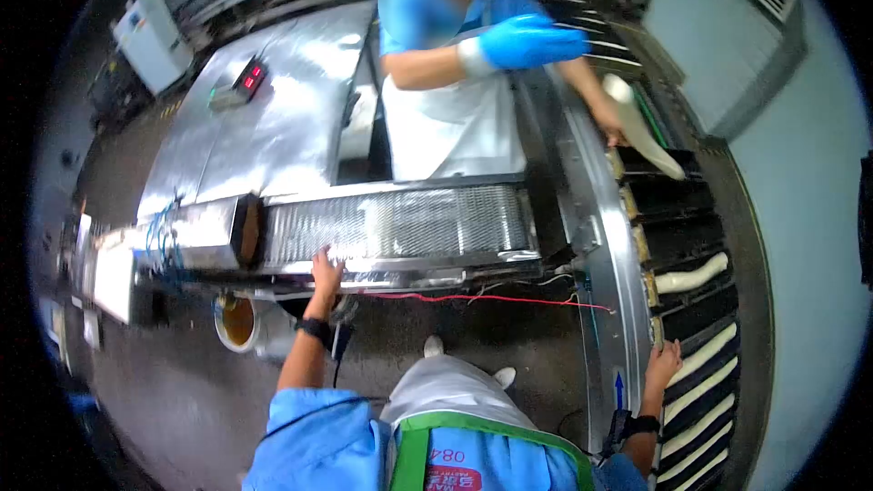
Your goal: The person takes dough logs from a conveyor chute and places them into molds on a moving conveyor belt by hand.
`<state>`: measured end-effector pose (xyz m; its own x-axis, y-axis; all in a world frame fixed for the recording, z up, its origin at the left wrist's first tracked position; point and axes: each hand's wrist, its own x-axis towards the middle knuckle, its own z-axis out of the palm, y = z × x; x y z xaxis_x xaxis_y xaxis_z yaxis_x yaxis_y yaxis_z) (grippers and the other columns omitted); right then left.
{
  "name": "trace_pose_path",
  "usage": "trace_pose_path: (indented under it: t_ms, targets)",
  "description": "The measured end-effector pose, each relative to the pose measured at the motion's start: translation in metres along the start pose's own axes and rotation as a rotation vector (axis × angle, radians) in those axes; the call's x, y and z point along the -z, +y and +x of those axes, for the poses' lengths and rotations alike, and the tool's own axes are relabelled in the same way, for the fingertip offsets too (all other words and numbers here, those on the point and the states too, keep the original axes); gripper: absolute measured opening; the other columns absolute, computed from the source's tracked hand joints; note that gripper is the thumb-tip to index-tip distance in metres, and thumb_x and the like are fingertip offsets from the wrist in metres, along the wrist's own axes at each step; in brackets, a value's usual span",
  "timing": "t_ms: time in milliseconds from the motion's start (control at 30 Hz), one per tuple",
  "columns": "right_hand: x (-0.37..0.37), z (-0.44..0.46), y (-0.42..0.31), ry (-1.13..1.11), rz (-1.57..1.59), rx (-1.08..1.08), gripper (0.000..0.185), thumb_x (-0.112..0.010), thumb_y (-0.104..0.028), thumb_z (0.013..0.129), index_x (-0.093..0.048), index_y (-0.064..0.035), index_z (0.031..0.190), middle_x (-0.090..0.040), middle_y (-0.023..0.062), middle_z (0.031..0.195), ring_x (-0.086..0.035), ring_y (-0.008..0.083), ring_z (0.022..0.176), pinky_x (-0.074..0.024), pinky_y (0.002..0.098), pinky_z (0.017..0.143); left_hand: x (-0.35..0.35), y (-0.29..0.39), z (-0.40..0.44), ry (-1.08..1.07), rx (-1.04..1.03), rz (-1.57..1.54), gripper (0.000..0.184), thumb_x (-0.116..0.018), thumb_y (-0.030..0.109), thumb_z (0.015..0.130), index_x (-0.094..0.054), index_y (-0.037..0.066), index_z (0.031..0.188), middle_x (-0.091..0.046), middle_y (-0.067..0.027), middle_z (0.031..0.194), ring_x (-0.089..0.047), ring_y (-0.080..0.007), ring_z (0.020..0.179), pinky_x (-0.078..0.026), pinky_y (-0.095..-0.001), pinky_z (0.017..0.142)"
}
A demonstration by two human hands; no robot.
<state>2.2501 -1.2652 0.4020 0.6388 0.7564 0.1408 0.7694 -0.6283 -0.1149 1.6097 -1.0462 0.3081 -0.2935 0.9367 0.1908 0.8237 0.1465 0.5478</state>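
Note:
My left hand [327, 273] rests on the near metal edge of a mesh conveyor belt [400, 223], fingers spread and nothing held. At the right, my right hand [664, 364] is closed over the near edge of a dark grooved tray [696, 318], its fingers bent and partly hidden. Just beside these fingers lies the end of a pale dough strip [705, 355]. Several more strips lie in the grooves below. A thicker dough piece [693, 278] sits farther up the tray line.
Across the belt, a co-worker's blue-gloved hand [536, 43] is raised; their other hand [611, 123] is near a long dough piece [647, 135]. A digital display box [238, 84] stands on a steel table [273, 141]. Below the belt are a red cable [473, 298] and a white bucket [264, 332].

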Motion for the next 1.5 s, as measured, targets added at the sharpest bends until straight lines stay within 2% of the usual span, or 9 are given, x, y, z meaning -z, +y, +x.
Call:
trace_pose_path:
  t_ms: [600, 833, 967, 1067, 1167, 1233, 1300, 1333, 1500]
  targets:
    - [-0.015, 0.027, 0.042, -0.039, -0.195, 0.055, 0.035, -0.046, -0.028, 0.080, -0.055, 0.0035, 0.093, -0.048, 0.0232, 0.106, -0.045, 0.0341, 0.099, -0.0373, 0.0410, 0.082, 0.039, -0.061, 0.083, 0.223, 0.663, -0.143, 0.062, -0.056, 0.035, 0.066, -0.037, -0.003, 0.112, -0.032, -0.0266, 0.117, -0.028, -0.0382, 0.110, -0.024, -0.0422, 0.091]
    - [-0.013, 0.022, 0.047, 0.009, -0.224, -0.004, 0.038, -0.047, -0.030, 0.080, -0.055, 0.0060, 0.090, -0.050, 0.0242, 0.101, -0.046, 0.0347, 0.098, -0.0390, 0.0403, 0.079, 0.044, -0.085, 0.101, 0.113, 0.834, -0.152, 0.062, -0.055, 0.041, 0.066, -0.043, -0.003, 0.107, -0.032, -0.0235, 0.118, -0.032, -0.0384, 0.108, -0.027, -0.0414, 0.091]
    - [0.004, 0.018, 0.028, -0.017, -0.153, -0.032, 0.037, -0.047, -0.029, 0.080, -0.054, 0.0058, 0.091, -0.050, 0.0257, 0.098, -0.048, 0.0360, 0.093, -0.0395, 0.0412, 0.076, 0.036, -0.139, 0.138, -0.054, 1.043, -0.351, 0.059, -0.055, 0.042, 0.068, -0.043, 0.003, 0.110, -0.033, -0.0187, 0.122, -0.034, -0.0292, 0.111, -0.029, -0.0388, 0.090]
    - [-0.017, 0.026, 0.062, -0.017, -0.162, 0.035, 0.044, -0.041, -0.035, 0.082, -0.053, 0.0060, 0.088, -0.046, 0.0255, 0.105, -0.050, 0.0366, 0.087, -0.0416, 0.0414, 0.074, 0.033, -0.105, 0.118, 0.217, 0.744, -1.078, 0.051, -0.053, 0.042, 0.070, -0.047, 0.007, 0.107, -0.044, -0.0114, 0.113, -0.042, -0.0256, 0.103, -0.033, -0.0380, 0.086]
    - [-0.003, 0.019, 0.037, -0.080, -0.134, -0.021, 0.044, -0.045, -0.031, 0.081, -0.050, 0.0106, 0.094, -0.047, 0.0255, 0.104, -0.049, 0.0381, 0.084, -0.0401, 0.0409, 0.077, 0.018, -0.095, 0.125, 0.175, 0.683, -1.028, 0.050, -0.053, 0.039, 0.071, -0.046, 0.006, 0.108, -0.045, -0.0115, 0.112, -0.043, -0.0251, 0.102, -0.034, -0.0374, 0.085]
    - [-0.017, 0.018, 0.047, -0.015, -0.113, -0.105, 0.037, -0.049, -0.023, 0.077, -0.051, 0.0069, 0.098, -0.047, 0.0255, 0.105, -0.037, 0.0345, 0.107, -0.0289, 0.0399, 0.091, 0.013, -0.086, 0.137, 0.154, 0.649, -0.997, 0.050, -0.052, 0.037, 0.071, -0.045, 0.006, 0.108, -0.045, -0.0116, 0.111, -0.044, -0.0249, 0.101, -0.035, -0.0370, 0.084]
    - [0.012, 0.011, 0.009, -0.023, -0.200, -0.069, 0.033, -0.054, -0.024, 0.073, -0.057, 0.0084, 0.074, -0.056, 0.0221, 0.082, -0.049, 0.0336, 0.088, -0.0351, 0.0394, 0.085, 0.010, -0.065, 0.150, 0.128, 0.585, -0.986, 0.049, -0.052, 0.036, 0.071, -0.044, 0.006, 0.109, -0.045, -0.0117, 0.111, -0.044, -0.0246, 0.100, -0.035, -0.0366, 0.084]
    - [-0.046, 0.016, 0.074, 0.079, -0.302, -0.052, 0.030, -0.056, -0.023, 0.071, -0.057, 0.0055, 0.063, -0.056, 0.0202, 0.070, -0.050, 0.0317, 0.086, -0.0351, 0.0402, 0.085, 0.004, -0.049, 0.158, 0.092, 0.547, -0.984, 0.049, -0.052, 0.035, 0.071, -0.044, 0.005, 0.109, -0.045, -0.0117, 0.110, -0.044, -0.0244, 0.099, -0.036, -0.0364, 0.084]
    - [-0.017, 0.065, 0.026, -0.046, -0.049, -0.011, 0.030, -0.052, -0.028, 0.073, -0.059, 0.0012, 0.067, -0.057, 0.0138, 0.082, -0.042, 0.0264, 0.104, -0.0312, 0.0441, 0.087, -0.007, 0.068, 0.178, -0.017, 0.370, -0.933, 0.048, -0.051, 0.030, 0.071, -0.042, 0.005, 0.111, -0.046, -0.0120, 0.108, -0.046, -0.0237, 0.097, -0.037, -0.0354, 0.082]
